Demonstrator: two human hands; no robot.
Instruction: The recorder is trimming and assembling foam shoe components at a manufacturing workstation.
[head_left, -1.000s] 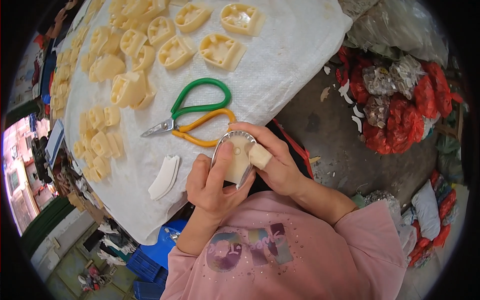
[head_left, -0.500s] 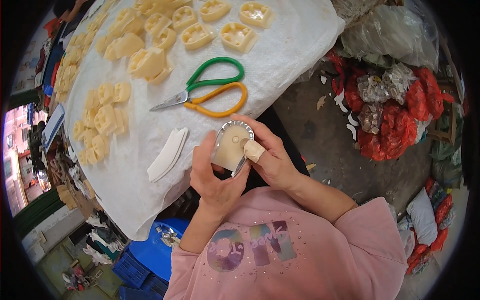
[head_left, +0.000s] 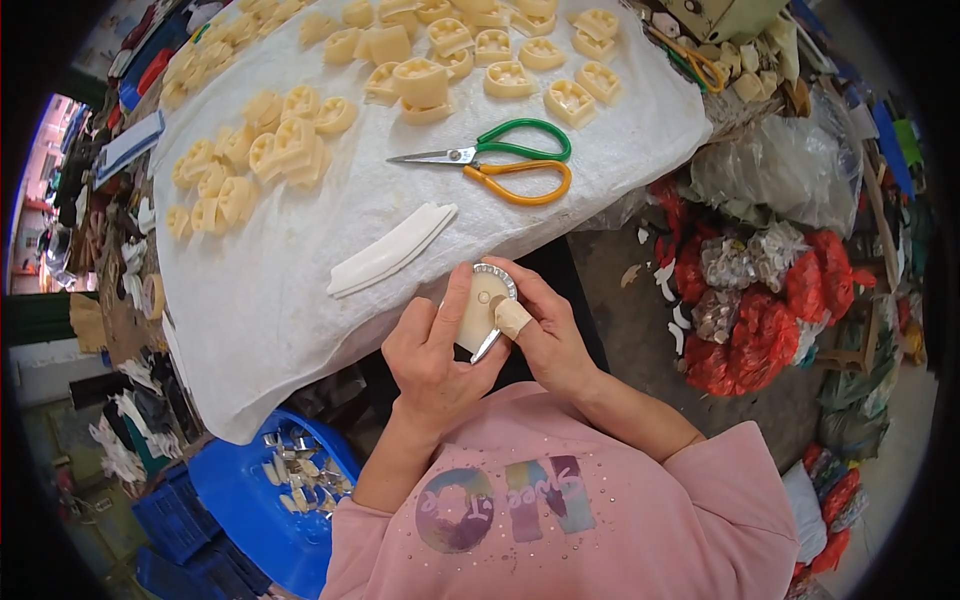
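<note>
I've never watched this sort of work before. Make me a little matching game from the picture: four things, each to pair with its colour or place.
Things
1. Scissors
2. Shiny-rimmed piece
3. Tub
4. Curved strips

Colours and places
A. Blue, at the picture's lower left
B. White, lying on the cloth
C. Partly green, partly orange
D. Held between the left hand and the right hand

Right pairs: 1-C, 2-D, 3-A, 4-B

Fingers (head_left: 454, 304) partly hide the cream piece (head_left: 476, 322).
</note>
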